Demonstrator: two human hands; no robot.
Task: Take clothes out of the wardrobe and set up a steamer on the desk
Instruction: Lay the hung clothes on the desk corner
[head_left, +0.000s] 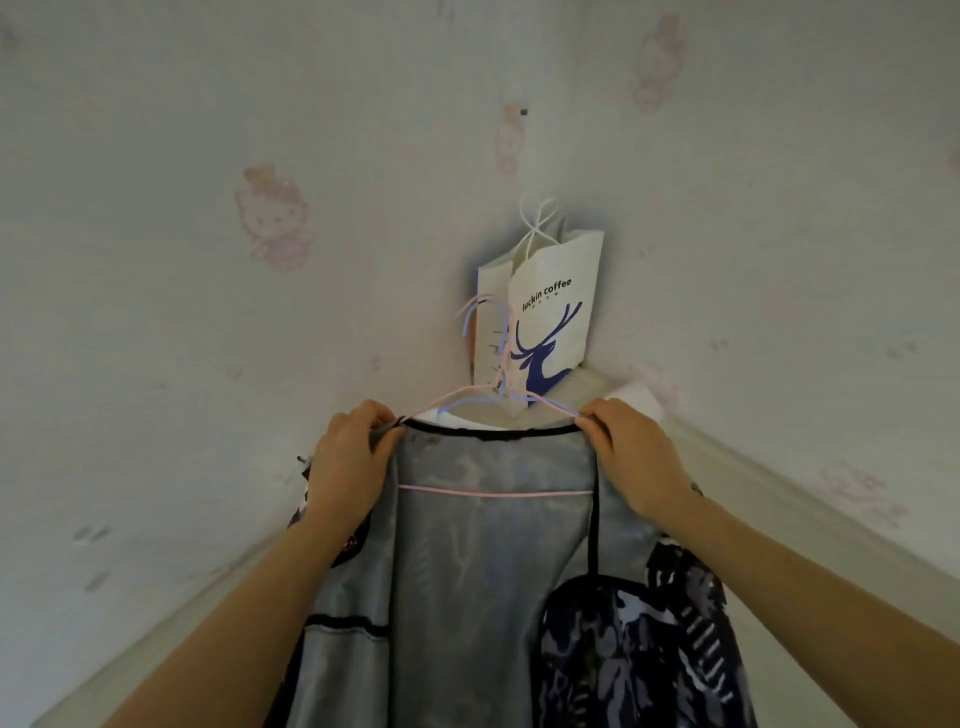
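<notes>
garment (493, 571): hanging at centre to lower frame, grey lining showing, dark patterned outside, thin and floppy, probably light.
left hand (353, 457): pinching closed on the left shoulder of the neckline.
right hand (631, 457): gripping closed on the right shoulder.
pink hanger (496, 492): sitting inside the garment, a blue hanger (470, 322) alongside, thin wire, likely bending.
hold: best taking both shoulders, fabric probably slipping off otherwise.
paper bag (550, 312): hanging behind, upper centre.

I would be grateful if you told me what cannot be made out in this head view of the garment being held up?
- Lower garment: cut off by the bottom edge.
- What the hanger hooks catch on: cannot tell against the paper bag.
- Fingertips of the left hand and right hand: tucked into the neckline.
- Wardrobe, desk and steamer: outside the frame.
- Small print under the bag's logo: too small.
</notes>
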